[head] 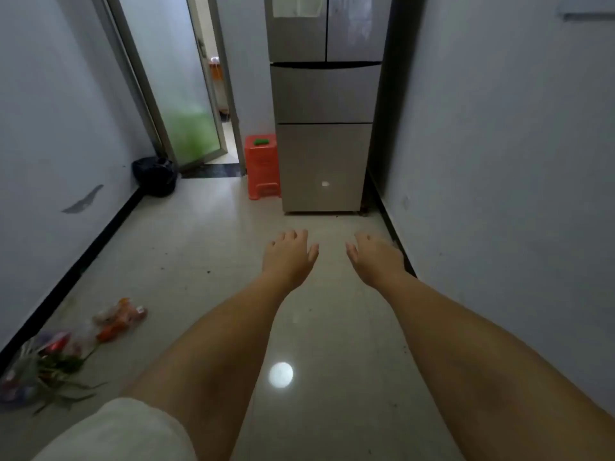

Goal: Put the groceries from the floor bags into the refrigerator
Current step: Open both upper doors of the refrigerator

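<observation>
From the head view, both arms stretch forward over the floor, the left hand and right hand released, fingers relaxed, holding nothing. The refrigerator stands shut at the floor's far edge, an orange stool just beside it. The grocery bags lie along the floor's left edge by the wall; a black bag sits in the far left corner.

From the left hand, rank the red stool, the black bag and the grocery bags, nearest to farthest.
From the left hand:
1. Red stool, ahead beside the refrigerator.
2. Black bag, far left corner.
The grocery bags, behind-left by the wall, can't be ranked reliably in this wide-angle view.
</observation>
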A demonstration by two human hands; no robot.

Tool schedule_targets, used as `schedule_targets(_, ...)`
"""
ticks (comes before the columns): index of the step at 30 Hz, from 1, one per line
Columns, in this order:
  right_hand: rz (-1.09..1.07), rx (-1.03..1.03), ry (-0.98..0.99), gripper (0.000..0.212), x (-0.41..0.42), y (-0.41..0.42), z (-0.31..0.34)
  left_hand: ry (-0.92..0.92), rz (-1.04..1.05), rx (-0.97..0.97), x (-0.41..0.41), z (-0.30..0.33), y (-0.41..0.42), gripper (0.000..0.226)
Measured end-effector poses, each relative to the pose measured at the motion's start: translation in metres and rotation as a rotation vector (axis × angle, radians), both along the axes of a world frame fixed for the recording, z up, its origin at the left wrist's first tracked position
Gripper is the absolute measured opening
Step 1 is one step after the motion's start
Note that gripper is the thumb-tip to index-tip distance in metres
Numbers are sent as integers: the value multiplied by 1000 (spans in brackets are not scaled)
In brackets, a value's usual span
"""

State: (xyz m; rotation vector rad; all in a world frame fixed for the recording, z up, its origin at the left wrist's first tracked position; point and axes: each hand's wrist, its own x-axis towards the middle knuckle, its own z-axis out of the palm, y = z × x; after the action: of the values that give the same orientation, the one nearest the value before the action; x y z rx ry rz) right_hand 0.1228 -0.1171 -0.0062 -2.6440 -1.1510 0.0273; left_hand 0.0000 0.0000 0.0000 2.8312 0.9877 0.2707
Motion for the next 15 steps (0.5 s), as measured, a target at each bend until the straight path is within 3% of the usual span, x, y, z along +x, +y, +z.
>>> schedule_targets(15, 6, -42, -56, 37, 250, 123, 12, -53, 37, -67, 238, 6, 143, 46)
